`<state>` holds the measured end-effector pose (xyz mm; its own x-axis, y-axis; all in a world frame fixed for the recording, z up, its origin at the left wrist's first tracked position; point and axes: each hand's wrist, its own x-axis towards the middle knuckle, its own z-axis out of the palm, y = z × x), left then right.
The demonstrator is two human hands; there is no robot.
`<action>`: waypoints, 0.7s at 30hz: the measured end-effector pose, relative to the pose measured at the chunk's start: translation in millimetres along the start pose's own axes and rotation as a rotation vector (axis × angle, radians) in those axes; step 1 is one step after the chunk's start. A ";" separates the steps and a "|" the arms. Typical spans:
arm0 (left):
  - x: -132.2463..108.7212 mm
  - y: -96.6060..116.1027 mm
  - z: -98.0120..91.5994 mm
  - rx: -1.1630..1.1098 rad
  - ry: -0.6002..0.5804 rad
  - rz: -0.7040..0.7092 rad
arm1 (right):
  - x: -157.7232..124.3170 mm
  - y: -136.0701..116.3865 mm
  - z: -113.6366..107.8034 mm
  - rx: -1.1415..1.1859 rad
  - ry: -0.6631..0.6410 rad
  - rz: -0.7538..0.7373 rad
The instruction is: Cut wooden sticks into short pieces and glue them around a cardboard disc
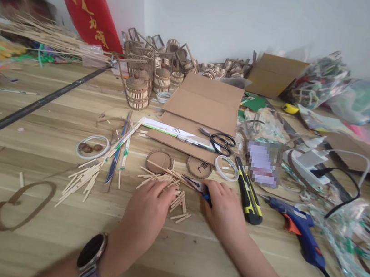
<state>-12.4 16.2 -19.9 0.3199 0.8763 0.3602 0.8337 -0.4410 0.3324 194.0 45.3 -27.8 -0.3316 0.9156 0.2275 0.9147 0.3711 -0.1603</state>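
My right hand (225, 210) is closed around the blue handles of a pair of pliers (195, 184), whose jaws point left. Thin wooden sticks (167, 169) run between those jaws and my left hand (150, 204), which is curled with its fingertips on them; its thumb is hidden. Short cut sticks (180, 202) lie loose under and beside my fingers. Just beyond the hands are two round cardboard discs with ridged rims, a plain one (159, 161) and a printed one (199, 166).
Right of my hands lie a yellow-black utility knife (249, 193), a blue glue gun (303, 230) and a power strip (310, 163). Black scissors (221, 141) rest on cardboard sheets (207, 102). More sticks (80, 181) and tape rolls (93, 147) lie left. Small wooden buckets (137, 93) stand behind.
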 end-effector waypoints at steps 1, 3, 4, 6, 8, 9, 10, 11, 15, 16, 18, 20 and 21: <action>0.2 0.3 -0.4 0.041 0.036 0.033 | 1.4 -2.2 0.3 -0.015 -0.012 -0.002; 0.0 3.0 -3.0 0.087 0.090 0.078 | 3.2 -5.5 0.7 -0.034 -0.035 0.000; -0.6 5.4 -4.7 0.091 0.097 0.089 | 3.6 -6.6 0.9 -0.038 -0.046 0.002; -2.5 10.9 -7.8 0.081 0.080 0.094 | 3.5 -7.7 1.7 -0.034 -0.065 0.006; -4.9 16.2 -9.3 0.054 0.044 0.091 | 3.0 -7.3 2.8 -0.011 -0.081 0.010; -5.9 18.2 -9.4 0.028 0.020 0.084 | 2.7 -6.8 3.0 0.009 -0.086 0.013; -6.6 19.6 -9.3 -0.012 -0.008 0.073 | 2.4 -6.3 2.7 0.034 -0.088 0.017; -6.9 20.6 -9.1 -0.066 -0.035 0.054 | 2.1 -5.9 1.6 0.067 -0.088 0.022; -3.6 20.6 -10.8 -0.404 -0.102 -0.111 | -0.5 -11.1 -13.6 0.262 -0.070 0.072; -2.1 20.2 -11.9 -0.505 -0.119 -0.168 | -1.8 -14.8 -19.2 0.364 -0.074 0.104; 0.5 19.6 -13.5 -0.711 -0.153 -0.294 | -5.1 -24.5 -29.3 0.701 -0.101 0.220; 1.7 19.5 -13.2 -0.896 -0.167 -0.403 | -8.9 -35.2 -35.3 0.915 -0.135 0.313; 1.7 19.7 -12.1 -0.968 -0.167 -0.438 | -10.7 -40.0 -36.4 0.972 -0.157 0.338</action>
<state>-0.9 6.7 -2.2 0.1987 0.9784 -0.0569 0.2038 0.0155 0.9789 169.4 15.0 11.1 -0.1829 0.9790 -0.0898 0.4079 -0.0075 -0.9130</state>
